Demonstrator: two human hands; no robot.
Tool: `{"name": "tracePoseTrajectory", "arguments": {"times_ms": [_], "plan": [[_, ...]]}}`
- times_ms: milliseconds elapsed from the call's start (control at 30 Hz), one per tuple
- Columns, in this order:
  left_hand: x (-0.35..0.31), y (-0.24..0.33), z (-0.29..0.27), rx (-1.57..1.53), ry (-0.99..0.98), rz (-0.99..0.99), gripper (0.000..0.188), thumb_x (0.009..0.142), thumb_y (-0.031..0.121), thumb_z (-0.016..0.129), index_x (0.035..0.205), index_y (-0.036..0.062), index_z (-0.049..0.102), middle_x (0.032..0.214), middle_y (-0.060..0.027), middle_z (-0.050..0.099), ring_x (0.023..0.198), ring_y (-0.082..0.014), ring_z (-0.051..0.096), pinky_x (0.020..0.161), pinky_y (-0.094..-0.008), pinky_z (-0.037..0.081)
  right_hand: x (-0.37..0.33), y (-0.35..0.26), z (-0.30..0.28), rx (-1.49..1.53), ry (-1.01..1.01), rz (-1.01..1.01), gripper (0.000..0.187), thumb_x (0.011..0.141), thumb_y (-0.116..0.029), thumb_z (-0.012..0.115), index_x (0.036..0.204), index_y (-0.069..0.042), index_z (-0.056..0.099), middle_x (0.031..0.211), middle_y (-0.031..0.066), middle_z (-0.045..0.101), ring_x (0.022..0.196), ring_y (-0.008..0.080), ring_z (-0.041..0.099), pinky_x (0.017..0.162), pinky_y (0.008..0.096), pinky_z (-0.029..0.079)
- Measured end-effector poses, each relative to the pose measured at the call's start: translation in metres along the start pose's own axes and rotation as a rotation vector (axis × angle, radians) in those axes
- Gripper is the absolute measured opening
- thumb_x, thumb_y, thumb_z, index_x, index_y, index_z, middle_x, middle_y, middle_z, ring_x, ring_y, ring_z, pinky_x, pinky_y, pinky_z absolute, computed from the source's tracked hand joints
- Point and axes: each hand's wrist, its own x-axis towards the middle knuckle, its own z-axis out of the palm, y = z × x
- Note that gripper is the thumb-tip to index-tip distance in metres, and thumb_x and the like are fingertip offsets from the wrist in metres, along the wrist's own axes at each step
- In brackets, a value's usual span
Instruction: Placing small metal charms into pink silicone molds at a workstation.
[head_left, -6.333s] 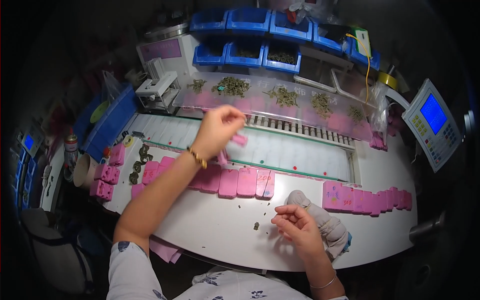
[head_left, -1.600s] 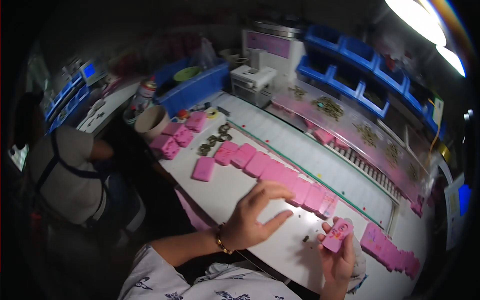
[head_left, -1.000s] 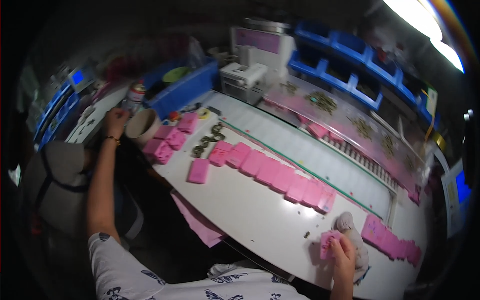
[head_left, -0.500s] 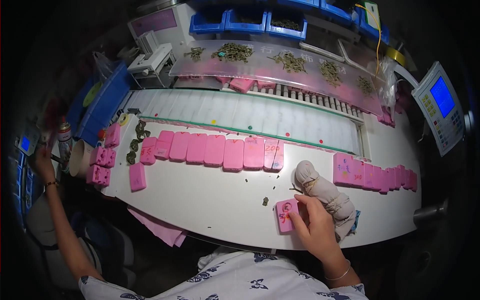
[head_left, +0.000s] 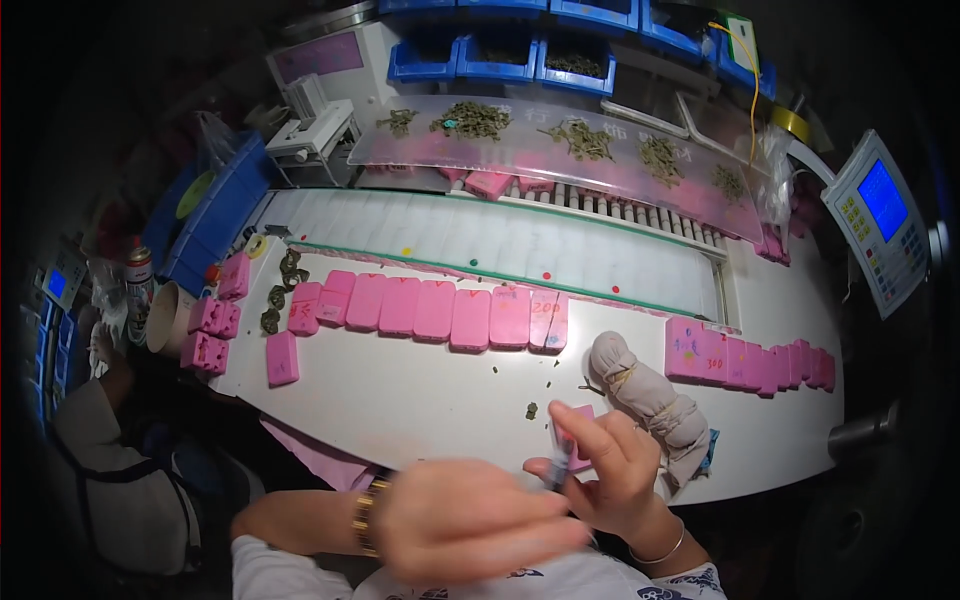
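My right hand (head_left: 615, 465) is closed over the front of the worktop, thumb and index finger around a slim grey-and-dark thing (head_left: 557, 472), too blurred to name. A small pink block (head_left: 581, 459) shows partly behind these fingers. My left hand (head_left: 465, 520), with a gold band at the wrist, is beside the right one and overlaps its lower part; motion smears its fingers, so what it holds cannot be made out. Right of my right hand lies a bundle of tied grey cloth (head_left: 655, 395). A little dark green clump (head_left: 531, 410) sits just beyond the fingertips.
Pink blocks (head_left: 434, 312) stand in a row across the worktop, with more pink blocks (head_left: 735, 358) at right. Beyond are a white strip with a green edge (head_left: 470, 262), a clear shelf bearing green piles (head_left: 472, 120), and blue bins (head_left: 497, 58). A keypad display (head_left: 880, 215) stands right.
My left hand has come from the far left, near the cup, to beside my right hand. The slim thing now shows between the hands. The view has shifted slightly.
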Motion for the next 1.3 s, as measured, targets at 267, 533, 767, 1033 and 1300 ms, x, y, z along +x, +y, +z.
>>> {"name": "tracePoseTrajectory", "arguments": {"times_ms": [267, 533, 767, 1033, 1300], "plan": [[0.0, -0.024, 0.086, 0.047, 0.176, -0.357, 0.041, 0.087, 0.022, 0.071, 0.119, -0.001, 0.058, 0.098, -0.0141, 0.064, 0.089, -0.029, 0.059, 0.075, -0.037, 0.051, -0.04, 0.018, 0.005, 0.623, 0.364, 0.477, 0.027, 0.098, -0.029, 0.057, 0.091, -0.004, 0.062, 0.071, 0.0015, 0.054, 0.06, 0.0078, 0.05, 0.053, 0.0243, 0.037], [-0.027, -0.008, 0.105, -0.638, -0.228, -0.963, 0.027, 0.102, 0.027, 0.049, 0.095, 0.0016, 0.049, 0.074, -0.0123, 0.053, 0.065, -0.0295, 0.055, 0.061, -0.0374, 0.044, -0.043, 0.017, -0.004, 1.062, 0.207, 0.778, 0.033, 0.103, -0.032, 0.048, 0.088, -0.004, 0.058, 0.072, -0.0002, 0.054, 0.057, 0.003, 0.039, 0.052, 0.0192, 0.029], [-0.037, -0.009, 0.098, -1.571, -0.337, -1.177, 0.029, 0.105, 0.028, 0.041, 0.091, 0.0041, 0.045, 0.074, 0.0012, 0.044, 0.062, -0.0102, 0.039, 0.058, -0.0285, 0.039, -0.019, 0.028, -0.015, 1.197, 0.491, 0.92, 0.036, 0.104, -0.035, 0.044, 0.076, -0.012, 0.047, 0.061, -0.0037, 0.037, 0.047, 0.0043, 0.03, 0.042, 0.0213, 0.023], [-0.041, -0.023, 0.111, 0.05, -0.261, -0.469, 0.032, 0.082, 0.023, 0.073, 0.104, 0.0037, 0.062, 0.121, -0.0097, 0.063, 0.114, -0.0277, 0.057, 0.093, -0.038, 0.047, -0.036, 0.05, -0.009, 0.239, 0.156, 0.48, 0.011, 0.093, -0.01, 0.064, 0.095, 0.001, 0.063, 0.084, 0.0091, 0.063, 0.066, 0.0136, 0.057, 0.059, 0.0276, 0.045], [-0.038, -0.022, 0.111, 0.096, -0.258, -0.446, 0.031, 0.082, 0.024, 0.073, 0.102, 0.0017, 0.063, 0.118, -0.0105, 0.064, 0.111, -0.0275, 0.059, 0.093, -0.038, 0.047, -0.036, 0.051, -0.003, 0.109, 0.039, 0.489, 0.013, 0.09, -0.012, 0.068, 0.095, -0.001, 0.064, 0.081, 0.0095, 0.064, 0.06, 0.0182, 0.058, 0.056, 0.0294, 0.045]]}}
